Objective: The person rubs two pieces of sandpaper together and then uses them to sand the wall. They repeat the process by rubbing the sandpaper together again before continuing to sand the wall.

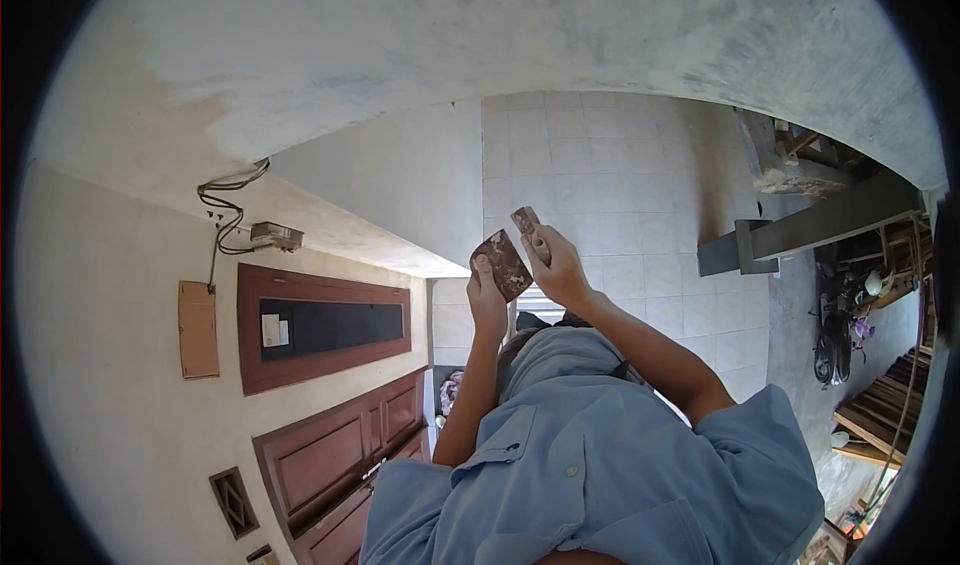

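In front of my body, my left hand (487, 303) grips a flat, squarish brown plate (507, 270) smeared with whitish residue, its thumb lying over the near face. Close on its right, my right hand (562, 270) is closed around a small putty knife (524, 221), whose brown, white-stained blade points up and away from me. Blade and plate are close together; a narrow gap seems to part them. The fingers wrapped behind the plate are hidden.
A white, patchy ceiling (480, 35) curves overhead. To the left are a wall with loose cables (225, 205), a framed window (330, 327) and a brown door (340, 455). Pale tiles (620, 195) cover the floor. A dark post (800, 233), a motorcycle (835, 335) and stacked wood (885, 405) are at right.
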Motion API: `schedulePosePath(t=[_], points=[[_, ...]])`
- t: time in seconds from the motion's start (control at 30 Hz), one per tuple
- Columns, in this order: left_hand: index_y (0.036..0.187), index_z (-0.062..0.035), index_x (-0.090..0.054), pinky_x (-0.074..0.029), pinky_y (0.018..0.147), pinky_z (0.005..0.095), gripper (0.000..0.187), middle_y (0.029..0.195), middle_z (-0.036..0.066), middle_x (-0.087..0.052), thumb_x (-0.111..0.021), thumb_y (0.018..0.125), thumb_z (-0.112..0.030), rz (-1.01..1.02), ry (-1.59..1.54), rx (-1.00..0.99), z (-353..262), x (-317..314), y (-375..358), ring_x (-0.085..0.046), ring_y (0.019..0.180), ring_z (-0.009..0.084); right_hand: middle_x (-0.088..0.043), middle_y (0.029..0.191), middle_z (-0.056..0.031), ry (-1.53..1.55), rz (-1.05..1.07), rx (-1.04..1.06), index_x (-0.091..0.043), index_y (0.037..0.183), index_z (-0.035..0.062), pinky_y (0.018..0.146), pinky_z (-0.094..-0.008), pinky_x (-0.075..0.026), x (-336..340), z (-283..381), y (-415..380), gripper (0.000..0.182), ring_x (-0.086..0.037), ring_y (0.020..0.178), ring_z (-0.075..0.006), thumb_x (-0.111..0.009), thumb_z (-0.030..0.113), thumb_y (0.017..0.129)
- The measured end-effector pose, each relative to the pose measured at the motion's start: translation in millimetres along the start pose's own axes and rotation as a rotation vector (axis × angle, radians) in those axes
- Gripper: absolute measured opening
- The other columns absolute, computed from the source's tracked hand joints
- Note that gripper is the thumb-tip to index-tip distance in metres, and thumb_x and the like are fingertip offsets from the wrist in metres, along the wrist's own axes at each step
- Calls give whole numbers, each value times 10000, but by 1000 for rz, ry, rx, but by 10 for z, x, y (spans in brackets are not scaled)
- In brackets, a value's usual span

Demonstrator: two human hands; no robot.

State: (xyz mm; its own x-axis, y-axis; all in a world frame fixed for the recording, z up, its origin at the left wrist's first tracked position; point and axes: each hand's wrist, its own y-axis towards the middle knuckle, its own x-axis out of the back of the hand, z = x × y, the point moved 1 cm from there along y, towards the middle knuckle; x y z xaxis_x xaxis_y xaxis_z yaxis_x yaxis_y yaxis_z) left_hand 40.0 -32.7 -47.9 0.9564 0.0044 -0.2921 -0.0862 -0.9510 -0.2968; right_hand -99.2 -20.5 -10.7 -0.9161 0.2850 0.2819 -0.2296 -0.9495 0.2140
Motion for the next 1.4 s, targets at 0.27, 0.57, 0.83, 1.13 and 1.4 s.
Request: schedulePosePath(t=[0.27,0.57,0.83,1.13,1.4], points=[[1224,54,-491,-540,801,294,468,1089,120,-606,-391,1024,-357,21,67,-15,87,-14,30,-633,921,161,-615,942,-189,-72,120,74,-585,1038,25,746,-394,-491,-155,-126,-215,183,-608,867,-376,-578,102,872],[1232,43,-498,-543,779,290,460,1063,115,-613,-390,1023,-352,29,-34,9,126,84,-24,-640,912,165,-618,901,-183,-182,61,-60,-577,996,17,705,-402,-480,-263,-423,-176,155,-599,820,-378,-572,69,850],[1222,29,-532,-514,817,280,409,1074,95,-622,-388,1032,-303,-39,42,-17,101,91,-36,-622,945,147,-607,859,-186,-4,162,153,-586,1022,-10,672,-397,-465,-274,-328,-296,180,-577,741,-354,-589,46,851],[1207,25,-515,-531,797,282,417,1027,94,-611,-405,1024,-333,-5,-11,74,230,106,-27,-624,891,142,-577,778,-169,-124,175,-10,-565,945,3,599,-363,-438,-196,-504,-234,123,-558,672,-292,-574,119,906],[1187,28,-563,-491,753,247,457,985,56,-619,-471,1000,-379,-13,-73,91,67,145,-18,-587,860,101,-560,1068,-155,-94,54,-15,-588,934,-20,788,-336,-454,-181,-424,-243,238,-552,931,-207,-645,209,903]])
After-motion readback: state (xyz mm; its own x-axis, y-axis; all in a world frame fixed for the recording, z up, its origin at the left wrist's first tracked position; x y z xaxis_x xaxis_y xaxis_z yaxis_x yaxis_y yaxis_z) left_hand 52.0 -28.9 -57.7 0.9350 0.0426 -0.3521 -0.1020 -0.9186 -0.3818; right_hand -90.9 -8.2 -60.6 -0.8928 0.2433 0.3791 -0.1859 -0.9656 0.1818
